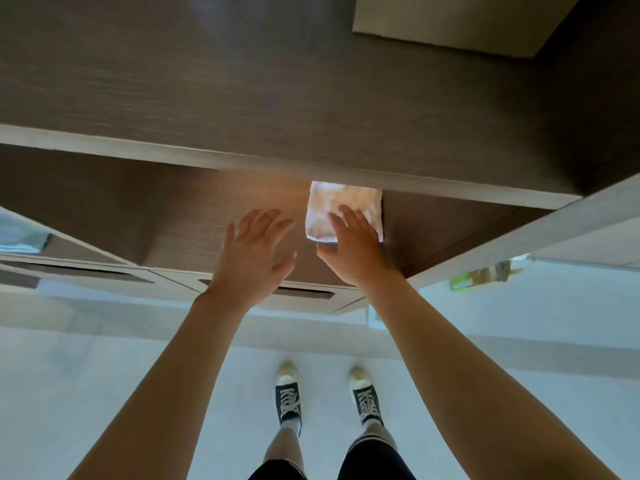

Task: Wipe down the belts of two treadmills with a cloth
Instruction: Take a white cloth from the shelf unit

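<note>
**A:** Status on the head view?

**B:** Only one view. I see both arms stretched forward into a shelf opening in a dark wood cabinet (104, 209). The white cloth (332, 202) lies folded on the shelf, under and just ahead of the right hand (353, 244).

**A:** Has it got the cloth?

**B:** Not gripped. Right hand's fingers (346, 220) are straight and spread, lying over the near edge of the cloth. I can't tell if they're pressing on it or just above it. Nothing is curled round it.

**A:** Left?

**B:** Left hand (252, 251) is flat and spread too, holding nothing, just beside the right with a small gap. It sits left of the cloth and doesn't touch it.

**A:** Anything else in frame?

**B:** An upper shelf board (277, 161) runs across above the hands and covers the far edge of the cloth. Below the arms there's pale floor (104, 375) and two dark sneakers (289, 400). Something green and blurry sits well off to the right, and I can't read it.

**A:** Treadmills?

**B:** None in view, no belts either.

**A:** So progress?

**B:** My read is that this is the very start, fetching the cloth. The pickup isn't made yet. Nothing shows any belt wiped, so I'd count both belts as still to do.
</note>
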Demonstrator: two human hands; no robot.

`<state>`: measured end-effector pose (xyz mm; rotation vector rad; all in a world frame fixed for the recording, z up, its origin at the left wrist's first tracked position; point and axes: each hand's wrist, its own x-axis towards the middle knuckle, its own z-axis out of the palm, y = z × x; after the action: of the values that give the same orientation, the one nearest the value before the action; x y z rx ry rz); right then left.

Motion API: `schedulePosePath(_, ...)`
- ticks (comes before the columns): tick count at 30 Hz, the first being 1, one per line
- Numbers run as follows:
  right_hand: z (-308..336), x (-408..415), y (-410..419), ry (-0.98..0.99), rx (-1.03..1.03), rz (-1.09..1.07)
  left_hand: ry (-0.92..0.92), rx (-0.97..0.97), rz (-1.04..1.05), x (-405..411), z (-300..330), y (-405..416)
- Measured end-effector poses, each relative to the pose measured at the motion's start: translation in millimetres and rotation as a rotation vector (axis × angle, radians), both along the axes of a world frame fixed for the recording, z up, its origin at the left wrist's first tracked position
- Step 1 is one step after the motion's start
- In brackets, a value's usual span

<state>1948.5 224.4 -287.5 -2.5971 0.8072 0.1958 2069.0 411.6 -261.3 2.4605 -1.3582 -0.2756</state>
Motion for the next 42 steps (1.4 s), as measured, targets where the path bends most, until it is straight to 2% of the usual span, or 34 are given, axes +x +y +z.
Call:
schedulePosePath(5, -13.6, -0.3, 2.3, -0.081, -0.078, -0.036, 0.018, 0.085, -0.097, 8.2, -22.4, -16.1)
schedulePosePath(11, -10.4, -12.3, 33.6, -0.071, -0.109, 0.027, 0.044, 0.024, -0.145, 4.2, -41.5, -20.8)
schedulePosePath(16, -11.0, -32.7, 65.6, -0.1, -0.088, 0.117, -0.01, -0.028, -0.178, -1.8, -60.6, 11.0)
schedulePosePath(21, -7.0, -19.0, 35.3, -0.223, -0.126, 0.174, -0.033, -0.068, -0.151, 2.2, -56.9, 28.6)
schedulePosePath(28, -10.2, 7.5, -1.5, -0.122, 0.0, 0.251, 0.009, -0.048, -0.104, 3.4, -51.4, 43.1)
schedulePosePath(42, -24.9, -9.7, 31.7, -0.167, -0.263, 0.197, 0.033, -0.05, -0.065, -3.1, -40.1, 58.6)
